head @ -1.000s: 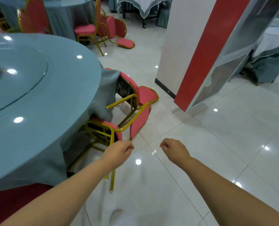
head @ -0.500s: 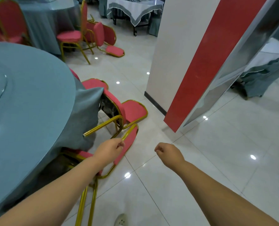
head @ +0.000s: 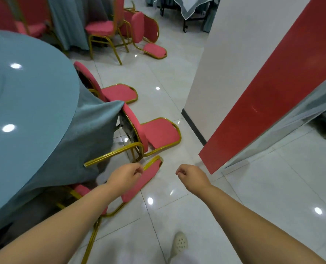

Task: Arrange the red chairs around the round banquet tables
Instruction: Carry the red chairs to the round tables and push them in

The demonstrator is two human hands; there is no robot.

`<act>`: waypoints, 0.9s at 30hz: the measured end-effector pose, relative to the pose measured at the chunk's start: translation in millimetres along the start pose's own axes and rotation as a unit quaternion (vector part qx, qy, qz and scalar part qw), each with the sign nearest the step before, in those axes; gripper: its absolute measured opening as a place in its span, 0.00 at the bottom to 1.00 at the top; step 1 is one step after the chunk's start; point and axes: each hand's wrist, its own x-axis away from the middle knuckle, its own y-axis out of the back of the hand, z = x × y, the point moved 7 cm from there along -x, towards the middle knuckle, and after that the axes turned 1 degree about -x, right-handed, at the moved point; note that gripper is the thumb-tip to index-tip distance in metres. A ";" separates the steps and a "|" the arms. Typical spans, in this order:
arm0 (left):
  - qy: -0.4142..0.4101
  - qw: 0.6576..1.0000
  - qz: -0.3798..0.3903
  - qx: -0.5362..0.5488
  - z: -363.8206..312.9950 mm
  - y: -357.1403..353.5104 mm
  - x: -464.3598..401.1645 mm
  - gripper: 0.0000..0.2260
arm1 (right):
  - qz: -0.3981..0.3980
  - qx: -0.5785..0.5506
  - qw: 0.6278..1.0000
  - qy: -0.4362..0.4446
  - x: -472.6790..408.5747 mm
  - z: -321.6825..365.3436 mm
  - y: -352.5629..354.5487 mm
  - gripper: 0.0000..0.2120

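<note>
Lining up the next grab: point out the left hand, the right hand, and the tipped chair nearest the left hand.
left hand (head: 126, 173), head view, back of the hand.
right hand (head: 191, 173), head view, back of the fist.
tipped chair (head: 139, 184), head view, red backrest pad.

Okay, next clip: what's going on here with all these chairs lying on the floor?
A person stands beside a round table with a blue cloth, where several red chairs lie tipped over on the tiled floor. The left hand is curled at the gold frame of the nearest tipped chair, apparently gripping its backrest edge. The right hand hangs beside it in a loose fist, holding nothing. Two more chairs lie on their backs against the tablecloth, and one chair stands upright further back.
</note>
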 end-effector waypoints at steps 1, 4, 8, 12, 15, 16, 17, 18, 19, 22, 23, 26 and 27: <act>0.015 1.000 -0.004 0.005 -2.1 -1.9 -10.4 0.09 | 0.010 0.004 1.000 0.012 -16.5 -4.1 6.6 0.11; 0.071 0.997 -0.015 0.009 -4.3 -9.4 -38.4 0.09 | 0.047 0.025 0.998 0.040 -62.4 -17.0 20.6 0.11; 0.127 0.990 -0.048 0.045 0.4 -21.7 -70.3 0.07 | 0.095 0.063 0.991 0.075 -119.9 -30.8 25.2 0.11; 0.168 0.982 -0.061 0.060 19.2 -32.6 -97.6 0.06 | 0.138 0.079 0.984 0.086 -171.5 -35.9 13.3 0.11; 0.189 0.978 -0.059 0.067 40.7 -39.5 -125.8 0.06 | 0.171 0.086 0.977 0.093 -208.2 -35.2 -3.8 0.10; 0.198 0.976 -0.057 0.069 48.9 -42.1 -137.0 0.06 | 0.179 0.090 0.975 0.094 -220.5 -35.5 -9.8 0.10; 0.209 0.974 -0.056 0.068 59.1 -45.1 -149.3 0.06 | 0.185 0.094 0.974 0.093 -234.2 -36.2 -16.4 0.10; 0.219 0.972 -0.053 0.068 69.6 -48.8 -162.5 0.07 | 0.191 0.097 0.973 0.091 -248.2 -37.1 -22.9 0.10; 0.227 0.971 -0.045 0.065 79.3 -54.9 -174.5 0.07 | 0.198 0.100 0.971 0.088 -261.1 -39.3 -29.9 0.10; 0.240 0.969 -0.019 0.059 102.8 -79.1 -210.7 0.07 | 0.221 0.100 0.967 0.083 -296.0 -48.8 -49.6 0.10; 0.252 0.966 -0.011 0.062 110.3 -89.3 -223.1 0.08 | 0.228 0.102 0.964 0.084 -308.8 -52.9 -56.2 0.10; 0.275 0.959 0.009 0.061 131.9 -122.7 -261.8 0.09 | 0.238 0.109 0.961 0.092 -351.7 -66.7 -79.0 0.10; 0.273 0.960 0.016 0.062 136.9 -132.6 -272.1 0.08 | 0.240 0.110 0.960 0.094 -364.2 -69.5 -85.5 0.10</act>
